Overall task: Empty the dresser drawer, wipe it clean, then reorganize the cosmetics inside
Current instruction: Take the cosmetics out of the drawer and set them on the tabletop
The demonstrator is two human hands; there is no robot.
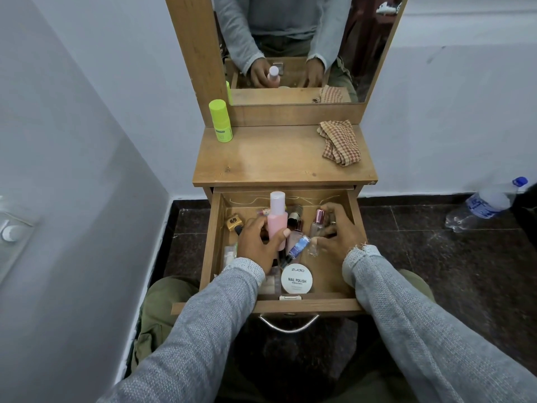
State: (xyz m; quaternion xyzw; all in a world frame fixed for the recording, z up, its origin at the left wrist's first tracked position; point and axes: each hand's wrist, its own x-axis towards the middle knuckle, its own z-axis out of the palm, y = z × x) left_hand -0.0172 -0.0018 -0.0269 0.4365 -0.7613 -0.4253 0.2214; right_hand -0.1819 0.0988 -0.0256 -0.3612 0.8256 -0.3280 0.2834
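The wooden dresser drawer point(353, 213) is pulled out and holds several cosmetics. My left hand point(258, 242) grips a tall pink bottle point(277, 219) upright, its pale cap above the other items. My right hand point(340, 232) reaches into the right side, fingers curled around small things beside a clear perfume bottle with a rose-gold cap point(317, 222); what it holds is hidden. A white round nail polish remover tub point(297, 278) lies at the drawer's front. A small blue-labelled bottle point(296, 248) lies tilted between my hands. A gold cap point(234, 222) sits at the left.
On the dresser top point(270, 158) stand a lime-green bottle point(220, 120) at the back left and a checked cloth point(340, 142) at the back right. A mirror point(290, 48) rises behind. A plastic water bottle point(488, 203) lies on the dark floor to the right. A white wall runs along the left.
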